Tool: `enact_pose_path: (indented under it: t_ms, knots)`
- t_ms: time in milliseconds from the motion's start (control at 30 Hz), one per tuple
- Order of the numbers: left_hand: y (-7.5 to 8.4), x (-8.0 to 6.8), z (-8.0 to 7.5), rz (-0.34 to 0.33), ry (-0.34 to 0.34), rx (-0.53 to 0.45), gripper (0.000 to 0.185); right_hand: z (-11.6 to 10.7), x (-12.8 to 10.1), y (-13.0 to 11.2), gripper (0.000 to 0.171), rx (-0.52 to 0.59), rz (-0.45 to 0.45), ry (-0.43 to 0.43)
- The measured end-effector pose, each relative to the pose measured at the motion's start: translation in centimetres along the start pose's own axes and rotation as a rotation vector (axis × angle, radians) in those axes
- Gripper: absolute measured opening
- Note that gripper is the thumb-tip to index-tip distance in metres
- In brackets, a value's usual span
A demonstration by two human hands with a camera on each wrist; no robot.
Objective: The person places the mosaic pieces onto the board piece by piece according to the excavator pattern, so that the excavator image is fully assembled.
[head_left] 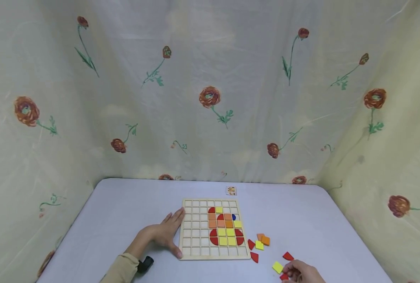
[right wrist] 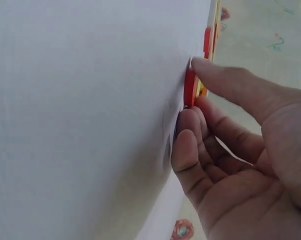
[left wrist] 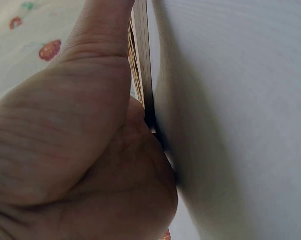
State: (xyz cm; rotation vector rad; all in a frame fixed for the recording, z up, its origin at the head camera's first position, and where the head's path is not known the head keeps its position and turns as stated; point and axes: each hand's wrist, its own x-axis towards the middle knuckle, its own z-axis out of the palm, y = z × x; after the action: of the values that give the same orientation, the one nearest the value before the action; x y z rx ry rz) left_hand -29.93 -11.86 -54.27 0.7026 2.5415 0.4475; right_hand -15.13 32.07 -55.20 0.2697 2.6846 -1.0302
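A square wooden grid board (head_left: 196, 232) lies on the table, its right part filled with red, yellow and orange tiles and one blue piece. Along the board's left edge, my left hand (head_left: 165, 232) rests with fingers and thumb spread; its palm fills much of the left wrist view. At the front right, my right hand (head_left: 301, 271) holds a red tile (right wrist: 189, 87) between thumb and index finger, low at the tabletop. A yellow tile (head_left: 278, 267) and another red tile (head_left: 288, 256) lie close to those fingers.
Beside the board's right edge are loose red tiles (head_left: 254, 257), a yellow tile (head_left: 259, 245) and orange tiles (head_left: 265, 240). Behind the board lies a small picture card (head_left: 231, 191). A flowered curtain (head_left: 210, 137) surrounds the white table (head_left: 132, 204).
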Motion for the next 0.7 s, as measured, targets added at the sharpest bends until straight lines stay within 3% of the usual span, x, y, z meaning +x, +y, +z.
enact_pose_path:
  t_ms: [100,400,567,700]
  knots:
    - [0.0,-0.1,-0.1,0.002,0.003,-0.002,0.144,-0.1,0.6,0.6,0.034,-0.071,0.003,0.007]
    - [0.3,-0.5,-0.2,0.032,0.003,-0.015,0.142,-0.9,-0.3,-1.3,0.026,-0.119,0.002,-0.009]
    - [0.2,-0.5,-0.2,0.028,0.007,-0.007,0.142,-1.7,0.4,-3.2,0.025,-0.087,-0.070,0.005]
    - [0.3,-0.4,-0.2,0.017,0.003,0.006,0.143,-2.1,1.9,-5.1,0.026,-0.079,-0.197,0.033]
